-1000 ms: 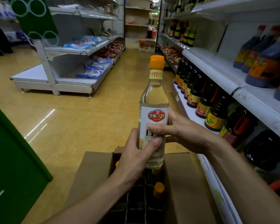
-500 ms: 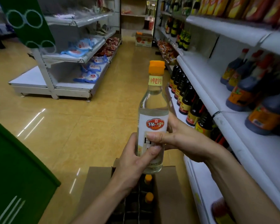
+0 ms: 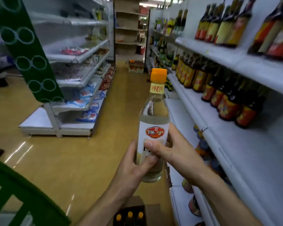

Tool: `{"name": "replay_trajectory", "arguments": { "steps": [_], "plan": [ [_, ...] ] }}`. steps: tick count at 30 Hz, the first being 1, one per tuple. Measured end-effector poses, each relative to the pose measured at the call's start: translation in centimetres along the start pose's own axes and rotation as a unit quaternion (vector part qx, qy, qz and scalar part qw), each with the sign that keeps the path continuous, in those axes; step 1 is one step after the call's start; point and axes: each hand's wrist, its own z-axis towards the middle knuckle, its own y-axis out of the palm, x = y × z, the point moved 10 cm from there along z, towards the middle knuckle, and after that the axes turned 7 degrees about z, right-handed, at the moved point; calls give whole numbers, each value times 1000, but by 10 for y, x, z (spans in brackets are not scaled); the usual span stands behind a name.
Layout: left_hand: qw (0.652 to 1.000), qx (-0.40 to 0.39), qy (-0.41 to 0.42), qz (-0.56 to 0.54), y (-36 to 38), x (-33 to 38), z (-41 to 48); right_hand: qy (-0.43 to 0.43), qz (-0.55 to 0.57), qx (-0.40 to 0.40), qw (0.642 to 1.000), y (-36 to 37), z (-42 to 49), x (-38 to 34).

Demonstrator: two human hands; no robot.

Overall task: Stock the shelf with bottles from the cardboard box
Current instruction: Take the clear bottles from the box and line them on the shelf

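I hold a clear bottle (image 3: 154, 115) with an orange cap and a white label upright in front of me, over the aisle. My left hand (image 3: 134, 167) wraps its lower body from the left. My right hand (image 3: 171, 149) grips the label from the right, thumb across the front. The open cardboard box (image 3: 136, 201) sits on the floor at the bottom edge, with three orange-capped bottles (image 3: 130, 215) showing inside. The white shelf (image 3: 245, 144) on the right has a bare stretch near me, next to dark sauce bottles (image 3: 227, 103).
More dark bottles (image 3: 224, 25) fill the upper right shelf. Across the yellow floor (image 3: 55, 160) stands a white gondola (image 3: 82, 88) with packaged goods. A green panel (image 3: 23, 46) hangs at the left and a green frame (image 3: 15, 193) at the bottom left. A carton (image 3: 136, 66) lies far down the aisle.
The view has risen, and the bottle has come up with it in both hands. The box has dropped to the bottom edge, and higher shelves have come into view.
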Motion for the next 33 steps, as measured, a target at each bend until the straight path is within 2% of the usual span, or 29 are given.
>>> {"name": "replay_trajectory", "arguments": {
  "steps": [7,13,23,33],
  "plan": [
    [998,-49,38,-11,17,147,13,-26,3,61,998,-32,-13,-145],
    [992,-107,59,-22,54,219,23,-49,-33,140,988,-72,-37,-217],
    [968,-234,82,-40,184,274,22,-55,-55,250,965,-178,-119,-266],
    [928,-352,104,-67,361,308,-5,-45,-80,377,921,-308,-238,-286]
  ]
}}
